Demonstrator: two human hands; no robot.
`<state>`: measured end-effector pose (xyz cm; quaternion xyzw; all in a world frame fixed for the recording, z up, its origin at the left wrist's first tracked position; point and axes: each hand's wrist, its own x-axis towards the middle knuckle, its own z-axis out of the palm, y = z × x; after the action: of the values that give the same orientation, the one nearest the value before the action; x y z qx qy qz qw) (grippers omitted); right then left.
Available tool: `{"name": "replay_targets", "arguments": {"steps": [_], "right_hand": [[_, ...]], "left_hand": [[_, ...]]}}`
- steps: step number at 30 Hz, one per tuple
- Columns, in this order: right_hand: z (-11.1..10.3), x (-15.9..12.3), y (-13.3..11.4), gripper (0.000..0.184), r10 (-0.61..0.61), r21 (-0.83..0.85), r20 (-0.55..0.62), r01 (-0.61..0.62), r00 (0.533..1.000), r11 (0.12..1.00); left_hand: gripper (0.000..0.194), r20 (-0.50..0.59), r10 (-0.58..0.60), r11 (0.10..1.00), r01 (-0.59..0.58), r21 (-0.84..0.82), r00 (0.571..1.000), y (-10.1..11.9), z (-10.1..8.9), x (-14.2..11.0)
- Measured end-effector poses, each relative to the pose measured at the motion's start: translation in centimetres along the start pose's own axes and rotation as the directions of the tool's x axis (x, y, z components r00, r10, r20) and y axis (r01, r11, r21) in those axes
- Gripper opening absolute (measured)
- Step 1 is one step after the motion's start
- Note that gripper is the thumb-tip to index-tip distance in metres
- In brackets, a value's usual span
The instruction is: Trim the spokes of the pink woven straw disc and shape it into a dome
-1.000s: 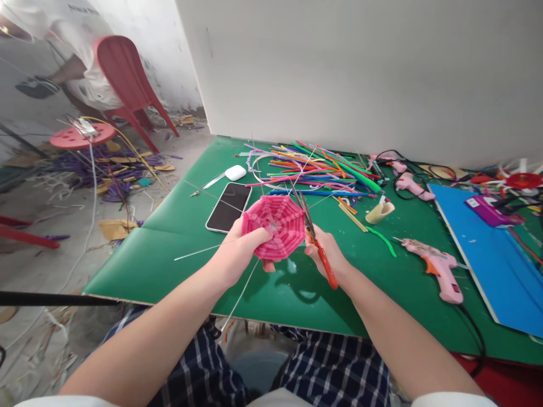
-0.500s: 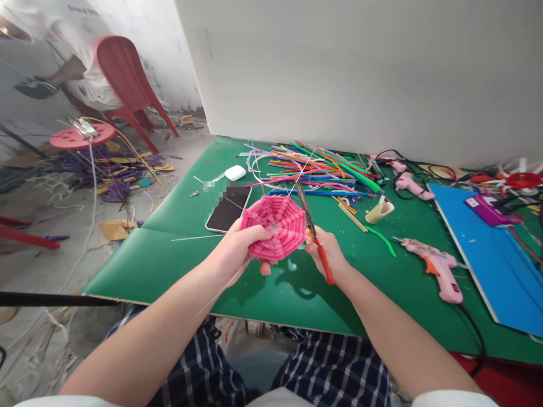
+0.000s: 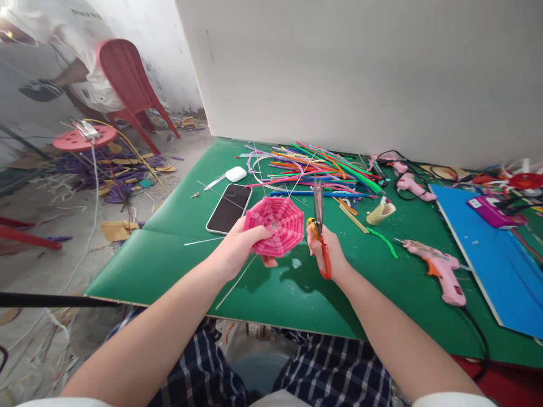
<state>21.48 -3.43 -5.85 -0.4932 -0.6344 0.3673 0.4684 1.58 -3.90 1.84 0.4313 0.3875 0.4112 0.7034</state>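
Observation:
My left hand [image 3: 240, 243] is closed on a pink octagonal disc [image 3: 282, 229], its thumb across the front and fingers behind. The disc looks wound from fuzzy pipe cleaner in rings around thin pale spokes, several of which stick out past its edge. Just right of it, my right hand [image 3: 326, 249] grips scissors [image 3: 318, 206] with orange-red handles. Their metal blades point away from me, nearly together, apart from the disc. A small yellow and black patch shows by my right thumb; I cannot tell what it is. A phone [image 3: 229, 208] lies behind my left hand.
Many coloured pipe cleaners [image 3: 314, 169] lie at the back of the green table [image 3: 169, 243]. A white case [image 3: 235, 173] is left of them. At right are a pink glue gun [image 3: 443, 268], a pale cup-like piece [image 3: 380, 212] and a blue board [image 3: 487, 260]. Another person sits at far left.
The scissors have moved right, away from the disc's edge, and turned more upright. The disc stays in my left hand, slightly turned, and its loose spokes have shifted.

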Motion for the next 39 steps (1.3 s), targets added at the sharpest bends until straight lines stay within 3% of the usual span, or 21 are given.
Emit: {"name": "replay_targets", "arguments": {"steps": [4, 8, 12, 16, 19, 22, 25, 31, 39], "right_hand": [[0.0, 0.0, 0.1, 0.046, -0.012, 0.027, -0.016, 0.013, 1.000, 1.000], [-0.3, -0.1, -0.1, 0.041, -0.054, 0.062, -0.043, 0.057, 0.998, 0.996], [-0.1, 0.1, -0.8, 0.040, -0.067, 0.265, -0.033, 0.073, 0.997, 0.961], [0.0, 0.7, -1.7, 0.042, -0.006, 0.617, 0.118, -0.068, 0.993, 0.784], [-0.6, 0.9, -2.4, 0.044, 0.075, 0.733, 0.271, -0.256, 0.960, 0.630], [-1.3, 1.0, -3.0, 0.044, 0.091, 0.743, 0.407, -0.387, 0.909, 0.547], [-1.6, 0.9, -3.1, 0.042, 0.109, 0.718, 0.464, -0.445, 0.879, 0.535], [-1.6, 0.8, -2.9, 0.041, 0.207, 0.675, 0.469, -0.499, 0.859, 0.543], [-1.3, 0.9, -2.6, 0.037, 0.229, 0.686, 0.440, -0.490, 0.868, 0.537]], "left_hand": [[0.021, 0.021, -0.031, 0.998, 0.029, 0.059, 0.999, -0.8, -0.7, 1.1], [0.026, -0.007, -0.095, 0.995, 0.095, 0.011, 0.995, -1.1, -1.0, 1.7], [0.025, 0.016, -0.118, 0.993, 0.118, -0.018, 0.993, -1.0, -1.0, 1.7], [0.021, 0.029, -0.156, 0.988, 0.156, -0.012, 0.987, -0.9, -0.9, 1.7], [0.022, 0.028, -0.162, 0.987, 0.162, -0.015, 0.986, -0.9, -1.0, 1.8], [0.024, 0.048, -0.166, 0.986, 0.167, -0.023, 0.985, -1.1, -1.1, 1.8], [0.022, 0.060, -0.169, 0.985, 0.171, -0.034, 0.984, -1.1, -1.1, 1.8], [0.019, 0.045, -0.179, 0.982, 0.181, -0.044, 0.983, -0.9, -1.0, 1.8], [0.028, 0.053, -0.164, 0.986, 0.166, -0.035, 0.985, -1.1, -1.3, 1.8]]}}
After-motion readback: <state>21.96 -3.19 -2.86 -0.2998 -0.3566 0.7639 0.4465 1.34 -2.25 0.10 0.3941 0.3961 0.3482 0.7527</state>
